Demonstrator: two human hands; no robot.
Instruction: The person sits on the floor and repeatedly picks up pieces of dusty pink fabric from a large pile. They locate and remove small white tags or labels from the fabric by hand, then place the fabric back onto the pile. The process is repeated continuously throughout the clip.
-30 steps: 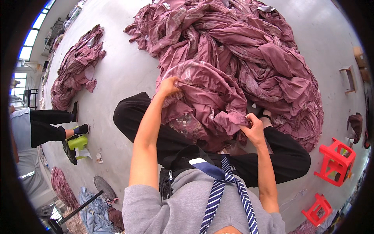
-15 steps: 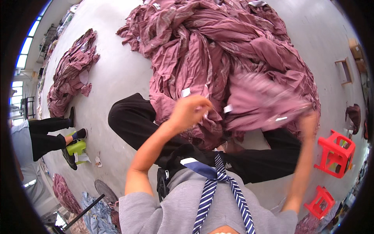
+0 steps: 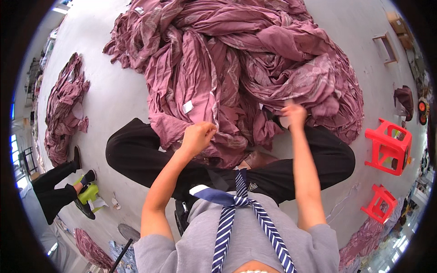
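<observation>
A large heap of dusty-pink patterned cloth (image 3: 200, 77) spreads in front of me and runs down between my bent legs. My left hand (image 3: 199, 138) is over its near left part, fingers curled together; whatever may be in them is hidden. Just above that hand, a white label (image 3: 187, 107) shows on the cloth. At the heap's near right edge is my right hand (image 3: 295, 114), slightly smeared by motion, so its grip is unclear. A pale patch shows just below its fingers.
Another pink cloth pile (image 3: 66, 109) lies on the floor at left, near a seated person's legs (image 3: 57, 193) and a green stool (image 3: 88, 194). Two red plastic stools, the larger one (image 3: 389, 145) nearer the heap, stand at right. A wooden frame (image 3: 386, 48) sits farther off.
My right hand has come inward from the far right, and the cloth it was swinging now lies on the heap. My left hand has shifted slightly left and lower as the view turned.
</observation>
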